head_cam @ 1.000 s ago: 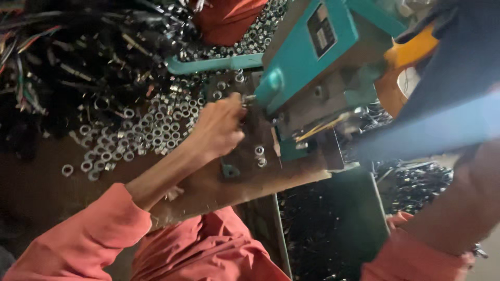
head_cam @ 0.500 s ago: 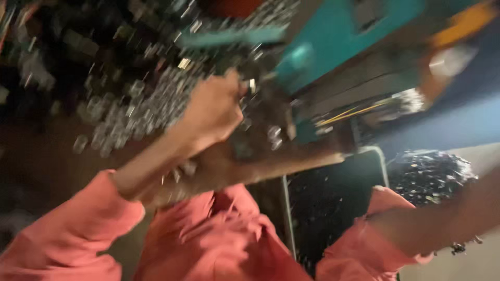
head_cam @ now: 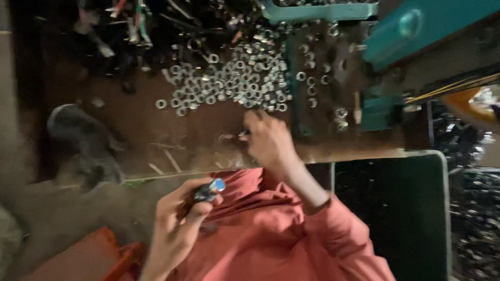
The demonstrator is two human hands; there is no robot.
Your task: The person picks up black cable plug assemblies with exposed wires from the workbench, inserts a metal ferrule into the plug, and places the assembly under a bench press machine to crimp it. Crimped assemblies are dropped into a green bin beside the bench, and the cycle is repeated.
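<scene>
My left hand (head_cam: 174, 229) is low in the view, over my pink-clad lap, shut on a small metal piece with a blue tip (head_cam: 211, 188). My right hand (head_cam: 268, 140) rests on the brown worktable (head_cam: 198, 125) near its front edge, fingers curled, just below a heap of shiny metal nuts (head_cam: 234, 78). A small glint shows at its fingertips; whether it grips a nut is unclear. My pink sleeve (head_cam: 338, 229) runs down to the right.
A teal machine (head_cam: 416, 26) stands at the upper right, with a teal block (head_cam: 377, 112) below it. A dark green bin (head_cam: 390, 208) sits below the table edge. Tangled wires and tools (head_cam: 130, 26) lie at the upper left, a dark lump (head_cam: 78, 130) at the left, an orange object (head_cam: 104, 260) at the bottom left.
The view has swung left and down, away from the machine. The hand that reached to the machine is now back at the table edge, and another hand with a blue-tipped piece has come into view.
</scene>
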